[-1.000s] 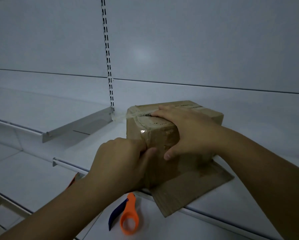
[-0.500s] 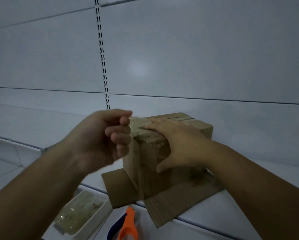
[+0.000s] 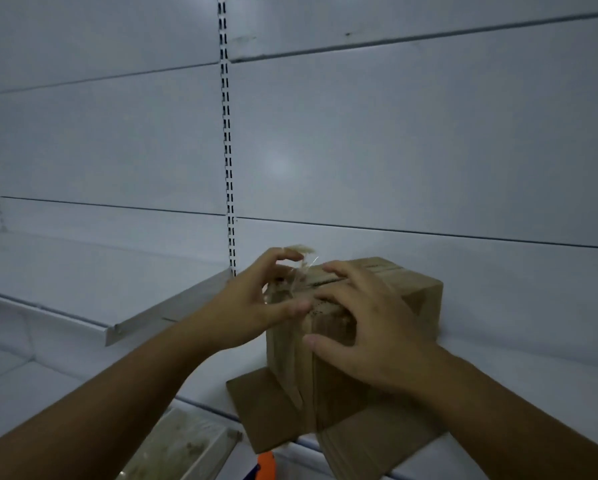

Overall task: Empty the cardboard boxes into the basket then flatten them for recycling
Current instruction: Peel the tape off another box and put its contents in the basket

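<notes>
Upright beneath the right hand [image 3: 370,327], the box [image 3: 328,386] stands on the shelf [image 3: 540,368], long axis vertical, taped end up, bottom flaps splayed. Right fingers clamp its top edge; the left hand [image 3: 252,306] touches lifted tape [image 3: 301,254], grip unclear.

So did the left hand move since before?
Yes. The left hand went up, from low on the box's front to its top edge.

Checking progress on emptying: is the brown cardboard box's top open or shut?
Shut. The brown cardboard box has top flaps lying flat; clear tape is peeled up only at its near corner.
</notes>
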The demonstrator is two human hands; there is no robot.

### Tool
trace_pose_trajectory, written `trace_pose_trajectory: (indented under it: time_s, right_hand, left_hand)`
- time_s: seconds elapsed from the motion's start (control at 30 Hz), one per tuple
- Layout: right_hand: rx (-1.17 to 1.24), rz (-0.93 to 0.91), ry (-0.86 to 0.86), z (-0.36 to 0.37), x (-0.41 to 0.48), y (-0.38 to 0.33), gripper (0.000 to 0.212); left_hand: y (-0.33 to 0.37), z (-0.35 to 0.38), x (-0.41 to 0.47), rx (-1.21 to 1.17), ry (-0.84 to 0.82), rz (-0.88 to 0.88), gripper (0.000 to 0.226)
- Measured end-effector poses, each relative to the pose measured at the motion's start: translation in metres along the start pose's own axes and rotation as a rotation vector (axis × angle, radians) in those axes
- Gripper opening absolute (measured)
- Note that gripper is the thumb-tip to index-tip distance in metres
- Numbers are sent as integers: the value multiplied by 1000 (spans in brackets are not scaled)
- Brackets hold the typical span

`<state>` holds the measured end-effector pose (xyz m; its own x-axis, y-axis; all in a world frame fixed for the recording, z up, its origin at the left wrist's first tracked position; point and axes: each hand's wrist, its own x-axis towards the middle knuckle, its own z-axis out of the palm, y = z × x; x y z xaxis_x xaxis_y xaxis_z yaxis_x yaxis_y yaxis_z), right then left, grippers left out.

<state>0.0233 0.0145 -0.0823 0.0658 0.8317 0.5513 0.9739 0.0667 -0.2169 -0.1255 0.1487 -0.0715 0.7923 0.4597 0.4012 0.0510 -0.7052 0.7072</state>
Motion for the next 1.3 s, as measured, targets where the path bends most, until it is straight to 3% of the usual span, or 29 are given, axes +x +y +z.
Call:
trace_pose_trajectory:
  time_s: [0.1,0.2,0.27,0.33,0.5,0.63,0.8,1.07,1.2,1.3]
  right_hand:
    - [-61,32,93,14,-4,-17,72]
    - [-48,-14,151,14,-7,-14,44]
    - [-21,-38,113,-1,-13,-6,31]
    - [37,-41,22,-22,-22,3,27]
    - [115,30,-167,-78,-43,41,43]
    - [-69,72,-242,-86,-51,37,56]
    - [-269,9,70,-38,-62,21,54]
    - [-231,-32,95,-37,-63,29,48]
    - [-237,-56,91,-35,-59,25,46]
    - [-223,-71,87,-37,-59,25,45]
  left_hand:
    - [-6,-4,2,-58,92,41,38]
    - [2,-4,5,166,167,98,15]
    - [11,-3,9,252,212,122,22]
    - [22,-3,15,165,172,111,23]
    - [41,18,30,-134,-13,79,18]
    - [47,39,48,-237,-101,44,19]
    - [48,44,60,-240,-139,44,18]
    - [37,24,56,-183,-73,82,15]
    - [27,18,48,-151,10,215,21]
    - [21,11,39,92,98,347,20]
